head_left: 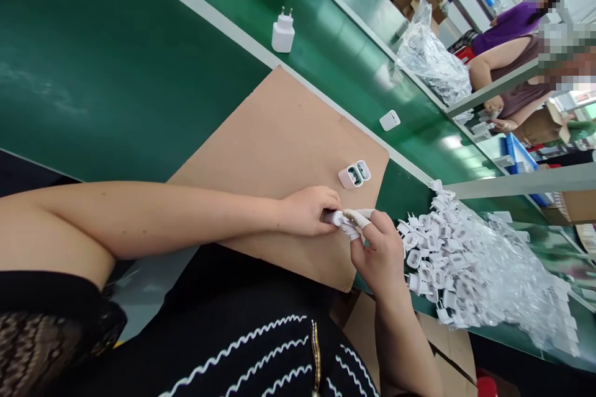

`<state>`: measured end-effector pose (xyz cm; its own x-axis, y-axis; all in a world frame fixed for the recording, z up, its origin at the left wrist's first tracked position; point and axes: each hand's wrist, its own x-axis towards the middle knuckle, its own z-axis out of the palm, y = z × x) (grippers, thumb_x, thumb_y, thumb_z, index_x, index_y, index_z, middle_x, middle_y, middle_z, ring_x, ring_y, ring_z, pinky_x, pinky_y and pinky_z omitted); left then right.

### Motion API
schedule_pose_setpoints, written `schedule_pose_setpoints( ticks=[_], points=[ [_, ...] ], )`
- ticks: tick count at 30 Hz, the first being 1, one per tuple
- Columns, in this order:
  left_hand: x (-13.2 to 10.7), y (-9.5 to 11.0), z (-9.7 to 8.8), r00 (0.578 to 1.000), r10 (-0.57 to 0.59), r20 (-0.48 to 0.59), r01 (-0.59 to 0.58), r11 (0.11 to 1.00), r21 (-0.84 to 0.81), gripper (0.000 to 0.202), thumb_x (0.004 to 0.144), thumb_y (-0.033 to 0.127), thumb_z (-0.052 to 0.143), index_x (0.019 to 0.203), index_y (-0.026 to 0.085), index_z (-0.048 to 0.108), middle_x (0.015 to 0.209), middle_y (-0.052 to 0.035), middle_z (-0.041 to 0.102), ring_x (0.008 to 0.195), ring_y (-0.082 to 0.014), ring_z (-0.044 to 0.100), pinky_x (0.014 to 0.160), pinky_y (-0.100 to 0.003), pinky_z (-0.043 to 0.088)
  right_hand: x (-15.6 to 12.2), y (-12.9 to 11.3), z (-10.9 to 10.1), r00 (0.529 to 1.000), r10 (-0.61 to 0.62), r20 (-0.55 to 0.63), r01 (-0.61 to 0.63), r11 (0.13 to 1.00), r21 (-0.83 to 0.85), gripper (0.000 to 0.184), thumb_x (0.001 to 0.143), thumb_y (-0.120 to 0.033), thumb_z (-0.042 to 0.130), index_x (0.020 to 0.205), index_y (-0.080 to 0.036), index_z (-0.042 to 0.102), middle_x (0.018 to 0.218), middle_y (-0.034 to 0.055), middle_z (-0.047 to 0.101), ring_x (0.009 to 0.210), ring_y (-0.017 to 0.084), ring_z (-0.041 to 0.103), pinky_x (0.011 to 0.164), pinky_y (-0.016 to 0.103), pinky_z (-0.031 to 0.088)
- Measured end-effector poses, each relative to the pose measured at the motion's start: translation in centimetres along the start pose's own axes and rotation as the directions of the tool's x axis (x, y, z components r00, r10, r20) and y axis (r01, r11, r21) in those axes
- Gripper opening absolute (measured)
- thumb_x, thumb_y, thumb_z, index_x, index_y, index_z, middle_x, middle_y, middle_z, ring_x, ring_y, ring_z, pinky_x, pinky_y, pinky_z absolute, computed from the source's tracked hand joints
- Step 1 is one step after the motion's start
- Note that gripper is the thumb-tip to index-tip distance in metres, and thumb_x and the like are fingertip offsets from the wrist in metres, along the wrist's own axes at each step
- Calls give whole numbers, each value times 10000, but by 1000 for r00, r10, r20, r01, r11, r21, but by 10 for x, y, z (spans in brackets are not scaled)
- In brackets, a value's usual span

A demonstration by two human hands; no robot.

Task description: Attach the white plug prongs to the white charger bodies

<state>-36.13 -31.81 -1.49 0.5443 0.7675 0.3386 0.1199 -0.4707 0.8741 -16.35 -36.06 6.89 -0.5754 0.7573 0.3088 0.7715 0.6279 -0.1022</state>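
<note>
My left hand (308, 211) and my right hand (380, 251) meet over the near edge of a brown cardboard sheet (279, 142). Both are closed on one small white charger part (336, 219) held between them. The right hand's fingertips wear white finger cots. Two open white charger shells (354, 174) lie on the cardboard just beyond my hands. A large heap of white charger parts (447, 254), partly in clear plastic, lies to the right of my right hand.
A finished white plug charger (282, 31) stands upright on the green conveyor belt (116, 62). A flat white piece (390, 120) lies farther along. A clear bag of parts (431, 62) sits beyond; other people work at the far right.
</note>
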Motion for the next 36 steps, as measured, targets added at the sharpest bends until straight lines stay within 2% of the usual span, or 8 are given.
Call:
schedule_pose_setpoints(
  ticks=[11,14,17,20,23,26,31,36],
  points=[
    [1,2,2,998,-54,-12,55,998,40,108,829,278,732,834,169,729,903,-67,704,863,-210,669,814,-322,526,3,-3,10,996,85,-5,-85,994,-71,279,765,-21,542,809,-236,715,722,31,571,676,181,513,579,296,369],
    [2,9,1,996,-85,-15,86,995,60,145,829,311,740,833,167,738,867,-63,709,809,-207,673,770,-325,533,-5,5,15,983,185,-14,-180,969,170,279,856,-152,612,1058,-269,766,776,23,622,708,188,582,630,295,455],
    [5,21,-12,995,-96,32,95,995,28,160,821,324,755,860,169,753,873,-57,738,798,-198,693,757,-312,541,-23,22,11,951,306,-30,-259,849,460,585,907,-306,675,1477,-331,544,1105,58,702,944,237,674,828,373,546],
    [17,26,-43,994,-58,-93,57,998,-12,238,802,364,782,933,167,764,976,-73,770,892,-208,709,797,-303,547,-56,55,8,873,457,-172,-385,861,333,533,938,-407,637,1451,-284,559,1320,143,621,1095,312,641,912,491,528],
    [47,9,-88,919,-147,-365,183,981,66,353,803,455,778,1012,171,761,1032,-75,772,946,-229,697,794,-300,540,-91,90,13,834,508,-214,-544,822,-170,393,907,-499,594,1072,-170,731,1113,215,638,1067,426,570,893,611,462],
    [93,-30,-133,795,-254,-551,401,902,162,353,833,432,738,1091,192,749,1039,-61,771,931,-237,689,805,-310,518,-107,112,21,835,521,-176,-547,753,-366,293,900,-382,528,954,-156,708,1014,204,626,942,380,561,814,537,469],
    [161,-84,-171,703,-332,-629,610,737,292,303,803,325,735,1065,172,735,1081,-103,763,1024,-280,676,882,-335,488,-98,126,24,839,492,-234,-544,771,-331,245,826,-206,486,982,-189,675,913,137,658,869,322,555,781,448,458],
    [183,-82,-156,655,-228,-720,672,612,418,729,714,340,777,1381,124,578,1468,-222,562,1415,-448,408,1127,-554,335,-90,126,19,726,612,-314,-657,752,-52,160,776,-285,574,888,-205,657,912,137,692,940,335,589,862,495,474]
  ],
)
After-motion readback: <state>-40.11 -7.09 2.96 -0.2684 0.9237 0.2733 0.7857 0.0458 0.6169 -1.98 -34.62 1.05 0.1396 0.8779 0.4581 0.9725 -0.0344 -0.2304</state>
